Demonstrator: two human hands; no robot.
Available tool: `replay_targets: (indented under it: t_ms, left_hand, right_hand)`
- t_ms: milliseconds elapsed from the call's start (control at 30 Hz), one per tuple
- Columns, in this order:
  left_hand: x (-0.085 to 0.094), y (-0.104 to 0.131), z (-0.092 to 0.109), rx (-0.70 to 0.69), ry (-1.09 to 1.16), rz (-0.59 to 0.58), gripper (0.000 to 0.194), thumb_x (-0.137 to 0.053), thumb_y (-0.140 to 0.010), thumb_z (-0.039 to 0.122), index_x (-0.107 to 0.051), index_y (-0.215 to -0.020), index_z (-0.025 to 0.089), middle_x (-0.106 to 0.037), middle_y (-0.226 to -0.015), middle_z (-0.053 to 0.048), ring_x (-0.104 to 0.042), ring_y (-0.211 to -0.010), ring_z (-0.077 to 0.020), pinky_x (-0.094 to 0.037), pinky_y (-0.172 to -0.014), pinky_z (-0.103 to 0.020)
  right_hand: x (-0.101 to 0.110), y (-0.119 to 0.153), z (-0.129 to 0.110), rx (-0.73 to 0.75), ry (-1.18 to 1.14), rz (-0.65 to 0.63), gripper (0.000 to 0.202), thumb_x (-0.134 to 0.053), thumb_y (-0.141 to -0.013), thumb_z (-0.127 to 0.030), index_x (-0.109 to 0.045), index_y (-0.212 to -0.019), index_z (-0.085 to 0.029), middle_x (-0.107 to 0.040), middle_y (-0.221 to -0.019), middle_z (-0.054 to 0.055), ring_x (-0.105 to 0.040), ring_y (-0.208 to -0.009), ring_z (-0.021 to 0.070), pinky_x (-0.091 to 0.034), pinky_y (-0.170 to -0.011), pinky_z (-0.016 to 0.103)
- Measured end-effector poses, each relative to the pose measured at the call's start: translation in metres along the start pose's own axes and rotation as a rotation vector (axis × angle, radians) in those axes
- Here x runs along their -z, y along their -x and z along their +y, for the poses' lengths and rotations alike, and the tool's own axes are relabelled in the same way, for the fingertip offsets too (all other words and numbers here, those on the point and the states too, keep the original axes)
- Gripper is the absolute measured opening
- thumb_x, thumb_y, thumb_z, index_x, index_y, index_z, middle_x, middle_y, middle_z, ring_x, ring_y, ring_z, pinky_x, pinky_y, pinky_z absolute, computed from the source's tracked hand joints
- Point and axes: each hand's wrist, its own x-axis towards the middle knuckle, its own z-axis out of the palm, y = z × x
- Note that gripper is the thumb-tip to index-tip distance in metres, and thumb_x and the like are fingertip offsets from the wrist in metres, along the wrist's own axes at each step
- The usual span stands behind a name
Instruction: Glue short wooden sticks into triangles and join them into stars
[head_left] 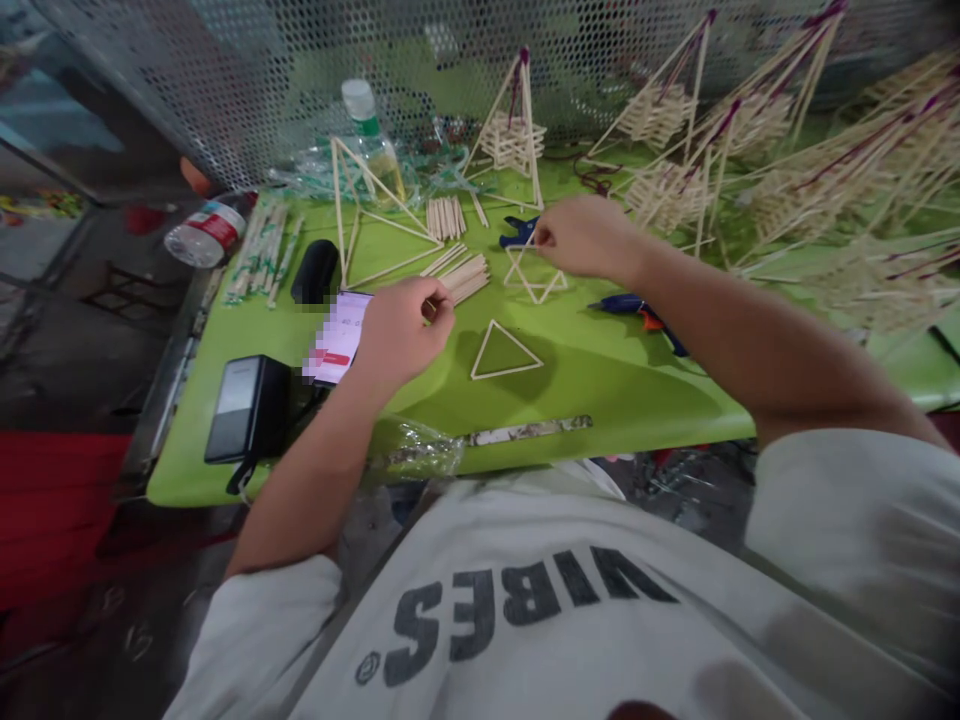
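Pinched right hand (pixel 577 235) at the far edge of a stick star (pixel 535 286), with clutter all round.
Just beyond the star lie blue pliers (pixel 517 232); farther beyond, a stick pyramid (pixel 512 142). A stick triangle (pixel 507 371) sits nearer, to its left. Also left, the left hand (pixel 405 330) curls beside bundled sticks (pixel 465 280) — its grip I cannot tell. Far beyond and left, a green-labelled bottle (pixel 366 125) holds yellowish liquid.
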Motion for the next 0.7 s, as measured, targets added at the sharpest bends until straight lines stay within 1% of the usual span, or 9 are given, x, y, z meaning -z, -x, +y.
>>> replay_targets:
  t_ms: [100,167,233,267,300,367,467,567,700]
  left_hand:
    - [-0.003,-0.001,0.001,0.017,0.088,0.046,0.006,-0.077,-0.095,0.031,-0.081,-0.100,0.028,-0.088,-0.100,-0.006,-0.078,-0.087,-0.0254,-0.061,-0.083,-0.044]
    - [-0.005,-0.002,0.004,0.033,0.168,0.097,0.012,-0.079,-0.100,0.036,-0.082,-0.110,0.029,-0.090,-0.112,-0.007,-0.081,-0.096,-0.0251,-0.064,-0.087,-0.044]
    - [-0.008,-0.001,0.009,0.021,0.259,0.143,0.023,-0.084,-0.103,0.044,-0.081,-0.122,0.030,-0.090,-0.128,-0.008,-0.084,-0.109,-0.0256,-0.066,-0.097,-0.045]
    - [-0.009,0.001,0.013,0.003,0.301,0.153,0.028,-0.087,-0.103,0.047,-0.081,-0.125,0.031,-0.090,-0.134,-0.008,-0.085,-0.114,-0.0258,-0.067,-0.101,-0.045]
    - [-0.011,0.002,0.016,-0.019,0.340,0.152,0.031,-0.091,-0.102,0.049,-0.080,-0.125,0.031,-0.090,-0.134,-0.007,-0.085,-0.115,-0.0257,-0.067,-0.103,-0.045]
    - [-0.013,0.006,0.024,-0.043,0.401,0.121,0.028,-0.094,-0.101,0.050,-0.081,-0.116,0.030,-0.091,-0.121,-0.006,-0.086,-0.107,-0.0244,-0.068,-0.099,-0.044]
    - [-0.014,0.011,0.032,-0.043,0.440,0.099,0.021,-0.094,-0.101,0.045,-0.081,-0.099,0.028,-0.088,-0.097,-0.003,-0.084,-0.090,-0.0217,-0.068,-0.089,-0.040]
    - [-0.015,0.012,0.031,-0.061,0.435,0.114,0.018,-0.094,-0.099,0.041,-0.085,-0.098,0.026,-0.088,-0.094,-0.002,-0.082,-0.086,-0.0193,-0.067,-0.085,-0.035]
    - [-0.015,0.009,0.023,-0.086,0.395,0.169,0.029,-0.091,-0.103,0.052,-0.086,-0.099,0.024,-0.089,-0.094,-0.002,-0.082,-0.085,-0.0171,-0.065,-0.083,-0.031]
  right_hand:
    - [0.035,0.016,-0.008,-0.020,-0.011,0.136,0.033,-0.065,-0.112,-0.023,-0.094,-0.127,-0.020,-0.092,-0.126,0.017,-0.082,-0.112,0.0378,-0.068,-0.106,0.055]
    - [0.057,0.034,-0.021,0.010,0.006,0.199,0.033,-0.063,-0.114,-0.023,-0.094,-0.128,-0.022,-0.092,-0.131,0.015,-0.081,-0.116,0.0372,-0.069,-0.108,0.055]
    - [0.073,0.057,-0.041,0.053,0.031,0.209,0.031,-0.065,-0.118,-0.028,-0.092,-0.131,-0.023,-0.090,-0.139,0.014,-0.080,-0.125,0.0396,-0.067,-0.112,0.057]
    - [0.078,0.068,-0.051,0.074,0.054,0.193,0.032,-0.063,-0.119,-0.029,-0.092,-0.131,-0.022,-0.089,-0.141,0.015,-0.081,-0.128,0.0413,-0.067,-0.110,0.058]
    - [0.081,0.080,-0.061,0.098,0.073,0.174,0.033,-0.061,-0.121,-0.030,-0.091,-0.131,-0.020,-0.088,-0.142,0.016,-0.081,-0.128,0.0430,-0.066,-0.106,0.057]
    - [0.082,0.099,-0.078,0.146,0.084,0.150,0.033,-0.060,-0.121,-0.030,-0.089,-0.130,-0.019,-0.087,-0.140,0.017,-0.083,-0.125,0.0430,-0.063,-0.096,0.052]
    - [0.074,0.115,-0.090,0.171,0.079,0.179,0.028,-0.060,-0.118,-0.026,-0.087,-0.126,-0.020,-0.087,-0.133,0.015,-0.082,-0.114,0.0370,-0.055,-0.085,0.045]
    - [0.065,0.119,-0.087,0.172,0.044,0.274,0.027,-0.059,-0.114,-0.022,-0.086,-0.114,-0.021,-0.087,-0.122,0.013,-0.077,-0.098,0.0297,-0.048,-0.079,0.040]
    - [0.054,0.117,-0.080,0.184,0.020,0.369,0.025,-0.061,-0.113,-0.022,-0.085,-0.107,-0.020,-0.087,-0.113,0.011,-0.075,-0.094,0.0272,-0.038,-0.073,0.039]
